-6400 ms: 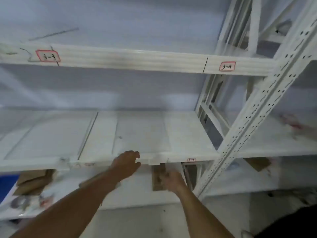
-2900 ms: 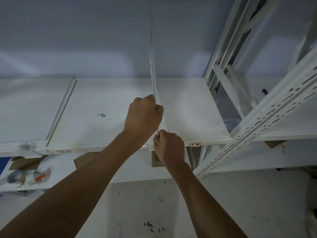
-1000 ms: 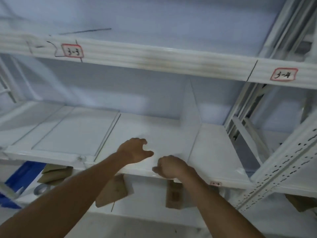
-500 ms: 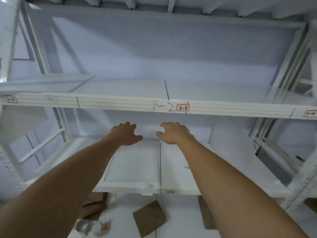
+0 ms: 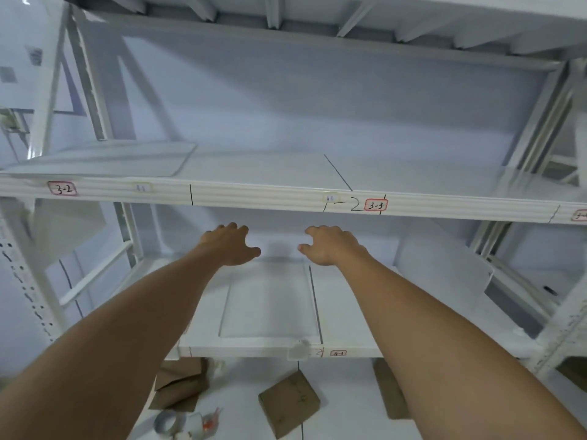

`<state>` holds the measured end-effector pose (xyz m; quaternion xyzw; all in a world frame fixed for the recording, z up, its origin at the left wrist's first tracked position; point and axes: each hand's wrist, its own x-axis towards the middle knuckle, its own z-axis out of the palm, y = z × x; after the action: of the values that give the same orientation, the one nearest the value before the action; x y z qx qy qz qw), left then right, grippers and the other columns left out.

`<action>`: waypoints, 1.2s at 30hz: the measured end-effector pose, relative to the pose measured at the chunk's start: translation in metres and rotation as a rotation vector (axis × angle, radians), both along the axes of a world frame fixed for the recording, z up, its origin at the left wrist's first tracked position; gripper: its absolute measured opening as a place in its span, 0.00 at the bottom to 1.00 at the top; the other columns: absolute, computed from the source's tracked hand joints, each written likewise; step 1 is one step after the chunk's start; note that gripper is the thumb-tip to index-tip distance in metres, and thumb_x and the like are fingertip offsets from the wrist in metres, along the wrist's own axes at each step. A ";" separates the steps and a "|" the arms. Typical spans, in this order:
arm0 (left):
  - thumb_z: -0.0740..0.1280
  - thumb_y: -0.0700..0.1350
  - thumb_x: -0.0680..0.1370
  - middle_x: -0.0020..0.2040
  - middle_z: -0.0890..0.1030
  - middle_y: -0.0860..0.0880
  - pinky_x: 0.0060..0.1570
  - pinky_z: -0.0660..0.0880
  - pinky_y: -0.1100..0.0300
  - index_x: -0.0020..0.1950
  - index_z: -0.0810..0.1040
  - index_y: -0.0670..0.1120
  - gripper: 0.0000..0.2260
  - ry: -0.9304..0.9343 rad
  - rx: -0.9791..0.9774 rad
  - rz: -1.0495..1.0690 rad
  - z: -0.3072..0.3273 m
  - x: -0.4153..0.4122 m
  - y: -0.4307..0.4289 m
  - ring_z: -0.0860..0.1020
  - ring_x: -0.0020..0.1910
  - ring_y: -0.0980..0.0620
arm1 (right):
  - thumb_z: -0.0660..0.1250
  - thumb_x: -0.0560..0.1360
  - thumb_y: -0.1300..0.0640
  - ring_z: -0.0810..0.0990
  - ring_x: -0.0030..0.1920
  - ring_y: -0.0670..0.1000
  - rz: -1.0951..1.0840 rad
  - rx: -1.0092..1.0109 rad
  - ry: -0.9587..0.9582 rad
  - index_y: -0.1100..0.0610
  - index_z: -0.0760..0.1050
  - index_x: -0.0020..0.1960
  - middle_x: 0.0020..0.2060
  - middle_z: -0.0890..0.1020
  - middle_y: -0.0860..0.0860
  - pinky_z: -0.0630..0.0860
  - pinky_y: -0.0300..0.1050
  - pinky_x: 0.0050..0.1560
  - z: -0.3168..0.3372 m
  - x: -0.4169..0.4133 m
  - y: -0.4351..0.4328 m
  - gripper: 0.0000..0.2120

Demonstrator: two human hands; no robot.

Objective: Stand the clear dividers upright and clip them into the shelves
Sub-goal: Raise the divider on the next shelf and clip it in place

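Both arms reach forward between two white shelves. My left hand point(image 5: 230, 244) and my right hand point(image 5: 330, 244) hover with fingers spread, holding nothing, just under the front rail of the upper shelf point(image 5: 254, 193). Below them a clear divider point(image 5: 266, 303) lies flat on the lower shelf point(image 5: 346, 312). Another clear divider point(image 5: 441, 271) stands upright on that shelf to the right. A further clear sheet point(image 5: 104, 161) lies flat on the upper shelf at the left.
Red-framed labels 3-2 point(image 5: 62, 188) and 3-3 point(image 5: 376, 205) mark the upper rail. White perforated uprights point(image 5: 28, 287) frame the rack on both sides. Cardboard pieces point(image 5: 289, 401) and tape rolls point(image 5: 166, 422) lie on the bottom level.
The right hand let go of the divider now standing upright at the right. Both hands rose and shifted left toward the section with the flat divider; the view tilted up.
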<state>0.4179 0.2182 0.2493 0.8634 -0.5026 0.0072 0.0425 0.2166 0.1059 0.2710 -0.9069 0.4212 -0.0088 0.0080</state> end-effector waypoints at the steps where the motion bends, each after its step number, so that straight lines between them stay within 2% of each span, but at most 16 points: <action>1: 0.59 0.65 0.75 0.73 0.70 0.47 0.63 0.70 0.46 0.75 0.66 0.51 0.31 0.006 -0.005 0.001 -0.001 0.002 0.000 0.69 0.71 0.42 | 0.54 0.81 0.38 0.66 0.73 0.59 -0.005 -0.001 0.004 0.49 0.60 0.78 0.75 0.68 0.53 0.67 0.55 0.68 0.000 0.001 0.000 0.29; 9: 0.60 0.64 0.76 0.71 0.71 0.47 0.63 0.71 0.46 0.74 0.67 0.50 0.30 0.054 0.003 -0.011 -0.041 0.005 -0.014 0.71 0.70 0.43 | 0.55 0.81 0.40 0.68 0.72 0.59 -0.031 0.056 -0.033 0.51 0.61 0.78 0.74 0.69 0.53 0.68 0.55 0.68 -0.041 0.002 -0.009 0.28; 12: 0.63 0.63 0.74 0.68 0.75 0.46 0.61 0.73 0.48 0.71 0.70 0.49 0.29 0.121 0.060 -0.036 -0.091 0.000 -0.020 0.74 0.67 0.42 | 0.57 0.81 0.42 0.73 0.67 0.60 -0.104 0.136 -0.118 0.55 0.67 0.73 0.69 0.75 0.56 0.74 0.53 0.61 -0.087 -0.004 -0.013 0.25; 16: 0.69 0.58 0.74 0.66 0.78 0.47 0.59 0.74 0.52 0.66 0.75 0.50 0.23 0.257 0.141 -0.115 -0.185 -0.022 -0.019 0.76 0.63 0.43 | 0.60 0.77 0.46 0.81 0.52 0.60 -0.269 0.491 -0.189 0.61 0.77 0.60 0.55 0.81 0.58 0.77 0.47 0.48 -0.183 -0.019 -0.010 0.21; 19: 0.69 0.54 0.77 0.65 0.78 0.48 0.60 0.74 0.52 0.67 0.76 0.50 0.20 0.294 0.149 -0.181 -0.249 -0.044 -0.027 0.77 0.63 0.45 | 0.64 0.71 0.46 0.84 0.49 0.59 -0.385 0.751 -0.271 0.61 0.79 0.58 0.51 0.85 0.58 0.83 0.52 0.51 -0.270 -0.028 -0.010 0.24; 22: 0.69 0.51 0.77 0.60 0.77 0.46 0.56 0.77 0.49 0.65 0.77 0.46 0.18 0.235 0.093 -0.263 -0.294 -0.064 -0.043 0.78 0.60 0.44 | 0.67 0.70 0.47 0.84 0.51 0.58 -0.503 1.037 -0.442 0.54 0.79 0.50 0.51 0.85 0.57 0.83 0.56 0.55 -0.343 -0.025 -0.012 0.14; 24: 0.74 0.48 0.75 0.57 0.78 0.44 0.51 0.80 0.48 0.62 0.79 0.44 0.17 0.128 -0.008 -0.310 -0.320 -0.075 -0.056 0.80 0.55 0.43 | 0.69 0.62 0.42 0.84 0.44 0.54 -0.609 1.162 -0.638 0.52 0.80 0.49 0.44 0.86 0.53 0.83 0.59 0.55 -0.380 -0.018 -0.016 0.19; 25: 0.76 0.46 0.73 0.53 0.80 0.44 0.46 0.81 0.49 0.59 0.81 0.43 0.17 0.053 -0.060 -0.332 -0.323 -0.076 -0.056 0.81 0.50 0.42 | 0.70 0.61 0.43 0.83 0.39 0.50 -0.654 1.226 -0.753 0.51 0.81 0.51 0.39 0.86 0.51 0.84 0.57 0.51 -0.387 -0.012 -0.012 0.22; 27: 0.78 0.42 0.70 0.45 0.80 0.44 0.37 0.81 0.51 0.52 0.83 0.42 0.12 -0.056 -0.154 -0.373 -0.339 -0.082 -0.066 0.80 0.41 0.42 | 0.71 0.70 0.53 0.80 0.34 0.44 -0.697 1.431 -0.975 0.54 0.80 0.57 0.37 0.83 0.48 0.83 0.43 0.39 -0.396 -0.008 -0.014 0.15; 28: 0.77 0.40 0.71 0.42 0.80 0.44 0.33 0.79 0.52 0.48 0.83 0.41 0.08 -0.084 -0.199 -0.401 -0.343 -0.084 -0.071 0.79 0.38 0.42 | 0.68 0.75 0.61 0.80 0.37 0.44 -0.709 1.523 -1.101 0.57 0.79 0.58 0.40 0.83 0.49 0.81 0.39 0.40 -0.401 -0.007 -0.016 0.12; 29: 0.77 0.38 0.71 0.40 0.79 0.44 0.30 0.77 0.52 0.44 0.82 0.41 0.05 -0.109 -0.243 -0.427 -0.346 -0.083 -0.074 0.78 0.36 0.43 | 0.67 0.76 0.65 0.82 0.44 0.46 -0.712 1.599 -1.218 0.60 0.78 0.61 0.45 0.83 0.51 0.82 0.40 0.47 -0.403 -0.006 -0.017 0.14; 31: 0.77 0.37 0.71 0.36 0.79 0.45 0.26 0.76 0.54 0.40 0.81 0.41 0.06 -0.127 -0.305 -0.473 -0.346 -0.081 -0.079 0.77 0.33 0.44 | 0.67 0.77 0.67 0.82 0.57 0.51 -0.703 1.677 -1.392 0.62 0.77 0.64 0.56 0.84 0.55 0.79 0.46 0.63 -0.409 -0.007 -0.018 0.15; 32: 0.77 0.36 0.70 0.36 0.79 0.45 0.26 0.76 0.54 0.39 0.81 0.41 0.06 -0.139 -0.322 -0.503 -0.347 -0.078 -0.080 0.78 0.32 0.44 | 0.68 0.78 0.66 0.82 0.60 0.52 -0.695 1.684 -1.422 0.61 0.77 0.64 0.59 0.84 0.56 0.78 0.47 0.65 -0.414 -0.007 -0.019 0.15; 36: 0.77 0.35 0.71 0.35 0.79 0.46 0.25 0.75 0.54 0.39 0.81 0.41 0.06 -0.178 -0.335 -0.571 -0.354 -0.071 -0.084 0.77 0.31 0.45 | 0.70 0.78 0.59 0.84 0.59 0.51 -0.692 1.721 -1.460 0.59 0.80 0.61 0.59 0.85 0.55 0.78 0.48 0.65 -0.427 -0.008 -0.022 0.11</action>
<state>0.3470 0.1340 -0.1044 0.6648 -0.7177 0.1528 0.1400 0.2085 0.0840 -0.1560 -0.2206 0.4076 -0.2404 0.8528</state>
